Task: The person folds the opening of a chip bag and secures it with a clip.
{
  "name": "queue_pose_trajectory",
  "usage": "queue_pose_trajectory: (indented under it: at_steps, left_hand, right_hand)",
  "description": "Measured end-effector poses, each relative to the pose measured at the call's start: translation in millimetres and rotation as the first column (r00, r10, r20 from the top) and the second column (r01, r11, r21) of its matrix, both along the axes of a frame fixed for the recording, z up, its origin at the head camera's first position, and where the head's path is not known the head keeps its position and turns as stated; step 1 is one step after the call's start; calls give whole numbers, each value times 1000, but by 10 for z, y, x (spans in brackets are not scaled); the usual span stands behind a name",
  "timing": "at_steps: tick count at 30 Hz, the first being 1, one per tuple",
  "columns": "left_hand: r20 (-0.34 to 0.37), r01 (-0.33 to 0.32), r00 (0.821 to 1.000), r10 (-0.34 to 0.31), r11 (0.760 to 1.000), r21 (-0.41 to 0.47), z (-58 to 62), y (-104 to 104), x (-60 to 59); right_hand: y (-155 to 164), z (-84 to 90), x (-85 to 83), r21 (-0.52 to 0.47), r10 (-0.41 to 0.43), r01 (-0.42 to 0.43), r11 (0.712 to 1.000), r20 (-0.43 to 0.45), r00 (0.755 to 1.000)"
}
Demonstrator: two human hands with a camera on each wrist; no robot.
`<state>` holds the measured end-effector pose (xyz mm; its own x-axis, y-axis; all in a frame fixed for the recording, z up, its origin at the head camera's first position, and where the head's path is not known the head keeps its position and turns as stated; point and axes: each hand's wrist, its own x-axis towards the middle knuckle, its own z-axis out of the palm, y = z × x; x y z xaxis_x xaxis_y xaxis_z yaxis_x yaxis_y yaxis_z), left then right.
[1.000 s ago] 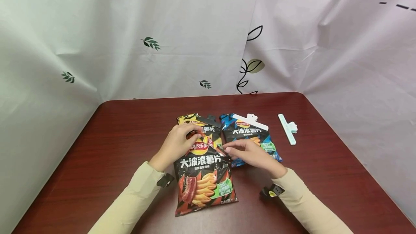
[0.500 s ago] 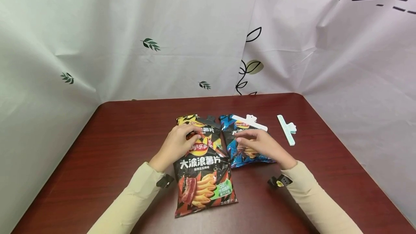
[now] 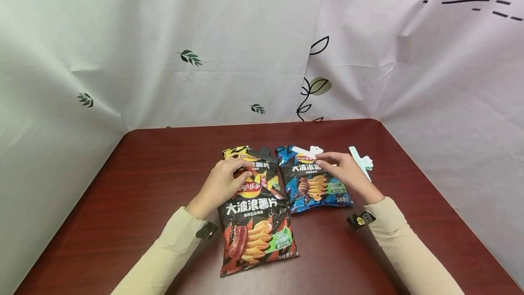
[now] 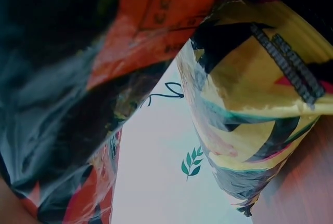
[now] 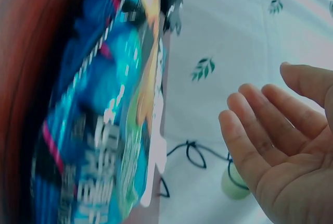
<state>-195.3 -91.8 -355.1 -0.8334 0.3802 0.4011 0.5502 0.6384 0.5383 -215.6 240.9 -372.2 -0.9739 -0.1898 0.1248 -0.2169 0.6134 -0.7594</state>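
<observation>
Our left hand [image 3: 221, 183] sits centre frame in the head view, fingers [image 3: 239, 164] curled and pinching the top edge of the red-black chip bag [image 3: 255, 222], approx. where its logo begins; in the left wrist view that bag [image 4: 78, 94] fills the left side, v. close and blurred. Our right hand [image 3: 344, 172] is right of centre, fingers [image 3: 323, 158] loosely spread and relaxed, gripping nothing; they hover over the upper right corner of the blue chip bag [image 3: 313, 181], but we can't tell whether they touch it. The right wrist view shows the palm [image 5: 283, 161] open w/ fingers straight at lower right, apart from the blue bag [image 5: 99, 109] at left. Moving outward: the red-black bag lies flat, lower centre of the frame, its top overlapping the yellow chip bag [image 3: 237, 151] behind it, which carries a black clip [image 3: 262, 153] across its top; the yellow bag [image 4: 255, 104] and its clip [image 4: 289, 65] show at the right of the left wrist view. The blue bag lies just beside the red-black one, to its right, w/ a white clip [image 3: 309, 151] on its top edge, partly hidden by our right hand. A pale green clip [image 3: 362, 160] lies loose further right, just beyond the right hand. All rest on the dark red table [image 3: 143, 181]; cream sleeves [image 3: 163, 254] enter from the bottom edge, and white leaf-print sheets [image 3: 184, 53] fill the upper frame.
</observation>
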Motion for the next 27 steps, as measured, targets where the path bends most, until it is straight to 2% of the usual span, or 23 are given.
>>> queue_pose_trajectory:
  at_steps: [6,10,19,27]
  left_hand:
    - [-7,-3,1000,3,1000,-1,-3,6,5]
    - [-2,-7,1000,7,1000,-1,6,10,11]
    - [-18,-7,1000,7,1000,-5,4,6,19]
    - [-18,-2,1000,2,1000,4,-11,5,20]
  right_hand:
    - [145,1,-83,16,-93,92,996,41,995]
    - [251,-2,-135,42,-136,136,990,16,991]
    - [484,-15,-202,55,-193,194,979,-25,981]
    - [684,-48,-259,40,-253,252,967,14,967]
